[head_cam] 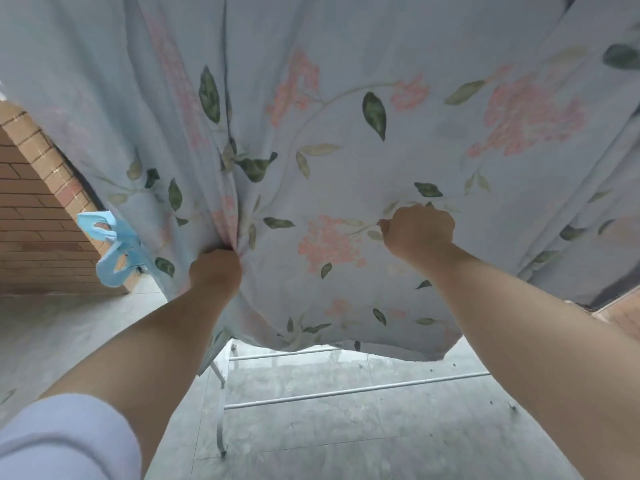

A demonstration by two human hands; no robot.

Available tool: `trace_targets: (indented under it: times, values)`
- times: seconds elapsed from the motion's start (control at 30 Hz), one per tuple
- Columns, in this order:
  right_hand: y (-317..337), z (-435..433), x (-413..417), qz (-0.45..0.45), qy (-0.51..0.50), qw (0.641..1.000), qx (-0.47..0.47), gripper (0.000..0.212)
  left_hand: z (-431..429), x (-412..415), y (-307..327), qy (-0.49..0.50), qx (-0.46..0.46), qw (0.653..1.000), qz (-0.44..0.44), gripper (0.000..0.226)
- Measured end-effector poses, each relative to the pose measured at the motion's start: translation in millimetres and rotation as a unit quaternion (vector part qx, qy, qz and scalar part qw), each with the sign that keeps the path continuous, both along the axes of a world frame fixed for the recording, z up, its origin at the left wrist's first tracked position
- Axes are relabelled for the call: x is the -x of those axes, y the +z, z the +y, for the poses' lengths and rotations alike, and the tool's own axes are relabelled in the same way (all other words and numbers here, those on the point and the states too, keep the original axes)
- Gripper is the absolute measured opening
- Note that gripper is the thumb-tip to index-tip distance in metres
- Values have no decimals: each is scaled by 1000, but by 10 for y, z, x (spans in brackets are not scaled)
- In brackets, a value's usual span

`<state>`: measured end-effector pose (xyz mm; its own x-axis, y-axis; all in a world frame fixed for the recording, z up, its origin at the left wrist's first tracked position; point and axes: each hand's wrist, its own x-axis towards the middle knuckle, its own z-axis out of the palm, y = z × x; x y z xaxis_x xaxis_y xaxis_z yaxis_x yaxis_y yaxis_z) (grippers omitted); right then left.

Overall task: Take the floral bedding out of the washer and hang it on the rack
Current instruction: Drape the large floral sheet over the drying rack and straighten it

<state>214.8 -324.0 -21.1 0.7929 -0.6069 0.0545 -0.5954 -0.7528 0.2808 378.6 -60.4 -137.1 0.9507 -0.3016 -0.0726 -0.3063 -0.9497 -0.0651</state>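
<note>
1. A white sleeve (pixel 65 438) fills the corner at 7 o'clock. The bare left forearm runs up from it toward the centre.
2. The right forearm comes in from 4 o'clock, also bare, and rises toward 1 o'clock of centre.
3. The left hand (pixel 215 271) sits just below centre at 7 o'clock, curled into a fist around a bunch of cloth. Folds fan upward from its grip.
4. The right hand (pixel 419 232) is at 3 o'clock of centre, back toward the camera, with its fingers curled tight and pinching the fabric.
5. The floral bedding (pixel 346 133) is pale blue with pink blooms and green leaves. It hangs spread from 9 through 12 to 3 o'clock, and both hands hold it low down, above its lower edge.
6. The white bars of the rack (pixel 346 391) show under that edge at 6 o'clock, standing on the grey tiled floor (pixel 69 341).
7. A light blue item (pixel 114 244), too unclear to identify, hangs at 9 o'clock beside the cloth, with a brick wall (pixel 34 220) behind it.
</note>
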Motion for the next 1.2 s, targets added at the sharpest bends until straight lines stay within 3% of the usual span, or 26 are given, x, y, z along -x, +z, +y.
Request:
trace_targets:
  times: [0.13, 0.23, 0.4, 0.53, 0.6, 0.7, 0.87, 1.0, 1.1, 1.2]
  values:
    - [-2, -247, 310, -1, -37, 999, -4, 49, -291, 231, 19, 10, -108, 986, 126, 59]
    - [3, -508, 629, -23, -66, 997, -12, 54, -843, 612, 110, -98, -162, 968, 165, 37]
    - [125, -1034, 1310, -52, -142, 988, -36, 44, -1944, 1313, 417, -262, -71, 957, 100, 35]
    - [156, -1602, 1769, -42, -190, 979, -52, 52, -2644, 1878, 744, -332, 2, 943, 24, 46]
    - [163, -1938, 1955, -43, -204, 976, -65, 44, -2997, 2122, 881, -350, 26, 936, -4, 47]
    - [183, -2441, 2182, -31, -211, 973, -86, 41, -3539, 2441, 1079, -349, 50, 935, -30, 50]
    - [223, -3280, 2388, -150, -191, 955, -170, 59, -4323, 2708, 1433, -282, 64, 955, -63, 67]
    - [384, -3843, 2321, -186, -167, 950, -186, 64, -4767, 2747, 1674, -223, 70, 966, -110, 71]
    - [434, -4140, 2218, -193, -139, 951, -199, 59, -4956, 2720, 1717, -175, 56, 977, -112, 54]
    - [462, -4310, 2092, -205, -93, 956, -190, 36, -5023, 2659, 1705, -124, 49, 987, -95, 19]
